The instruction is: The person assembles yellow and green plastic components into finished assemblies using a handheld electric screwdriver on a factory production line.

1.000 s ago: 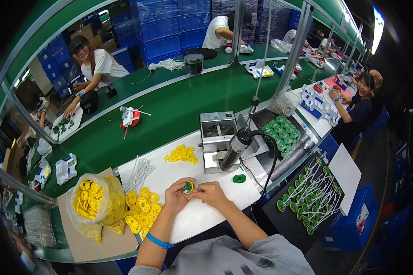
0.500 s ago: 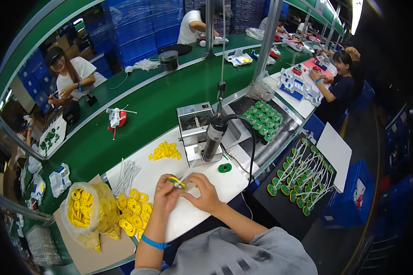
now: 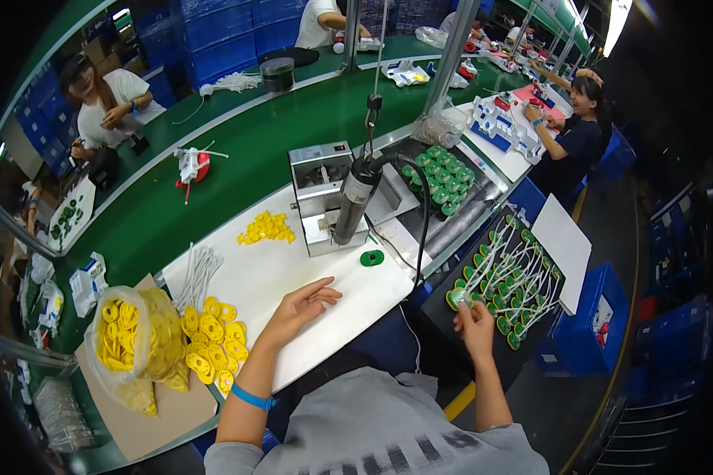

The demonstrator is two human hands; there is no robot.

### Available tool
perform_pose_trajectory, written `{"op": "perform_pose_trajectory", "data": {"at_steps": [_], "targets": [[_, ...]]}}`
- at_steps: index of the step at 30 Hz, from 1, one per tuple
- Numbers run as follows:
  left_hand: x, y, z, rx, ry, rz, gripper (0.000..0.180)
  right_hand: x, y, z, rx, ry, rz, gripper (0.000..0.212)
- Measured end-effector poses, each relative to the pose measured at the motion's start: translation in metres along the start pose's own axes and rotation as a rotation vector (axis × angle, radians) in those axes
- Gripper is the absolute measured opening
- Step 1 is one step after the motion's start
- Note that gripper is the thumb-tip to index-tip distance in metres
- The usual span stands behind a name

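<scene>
Over the white work board (image 3: 333, 317) my left hand (image 3: 299, 309) holds nothing, its fingers loosely stretched out. My right hand (image 3: 475, 324) is at the near left edge of the black tray (image 3: 444, 336), fingers pinched on a round green piece (image 3: 457, 298). Beside it on the tray lie several green and yellow round pieces with white cords (image 3: 503, 301). A single green oval piece (image 3: 371, 258) sits on the board in front of a metal bench fixture (image 3: 322, 198). A hanging electric screwdriver (image 3: 352, 206) is at that fixture.
Left of me are a bag of yellow oval parts (image 3: 127, 336), loose yellow parts (image 3: 214, 336), white cords (image 3: 200, 273) and small yellow pieces (image 3: 266, 227). More green parts (image 3: 444, 178) lie beyond the fixture. A green conveyor (image 3: 238, 174) runs behind; co-workers sit along it.
My hands have parted. The right hand has moved right to the black tray with the green piece; the left has stayed over the board and opened. The view has shifted slightly.
</scene>
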State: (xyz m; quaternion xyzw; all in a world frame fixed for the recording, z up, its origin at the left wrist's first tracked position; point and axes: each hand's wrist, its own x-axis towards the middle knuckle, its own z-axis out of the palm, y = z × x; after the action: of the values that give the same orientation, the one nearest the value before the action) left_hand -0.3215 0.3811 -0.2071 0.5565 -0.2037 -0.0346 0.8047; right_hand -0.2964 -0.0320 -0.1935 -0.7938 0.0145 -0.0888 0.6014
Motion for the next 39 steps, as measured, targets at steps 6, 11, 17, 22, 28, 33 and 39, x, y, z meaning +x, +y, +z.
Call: {"op": "perform_pose_trajectory", "data": {"at_steps": [6, 11, 17, 22, 28, 33, 39], "targets": [[0.002, -0.006, 0.003, 0.057, 0.057, -0.059, 0.046, -0.002, 0.025, -0.062, -0.114, 0.005, 0.345, 0.031], [0.003, -0.005, 0.005, 0.105, 0.066, -0.106, 0.042, 0.009, 0.018, -0.073, -0.615, 0.008, 0.39, 0.051], [0.0, -0.001, 0.014, 0.657, -0.03, -0.165, 0.022, 0.005, -0.046, 0.011, -0.655, -0.423, 0.141, 0.057], [-0.023, 0.011, 0.027, 1.089, -0.058, -0.005, 0.023, -0.007, -0.086, 0.139, -0.257, -0.555, -0.426, 0.033], [-0.122, 0.029, 0.01, 0.967, -0.009, 0.014, 0.033, 0.001, -0.058, 0.236, -0.628, -0.363, -0.785, 0.051], [-0.227, 0.07, -0.014, 0.74, 0.609, -0.276, 0.025, -0.025, -0.079, 0.291, -0.551, -0.164, -0.896, 0.024], [-0.29, 0.085, -0.026, 0.986, 1.08, -0.258, 0.025, -0.035, -0.116, 0.382, -0.292, -0.636, -0.986, 0.022]]}}
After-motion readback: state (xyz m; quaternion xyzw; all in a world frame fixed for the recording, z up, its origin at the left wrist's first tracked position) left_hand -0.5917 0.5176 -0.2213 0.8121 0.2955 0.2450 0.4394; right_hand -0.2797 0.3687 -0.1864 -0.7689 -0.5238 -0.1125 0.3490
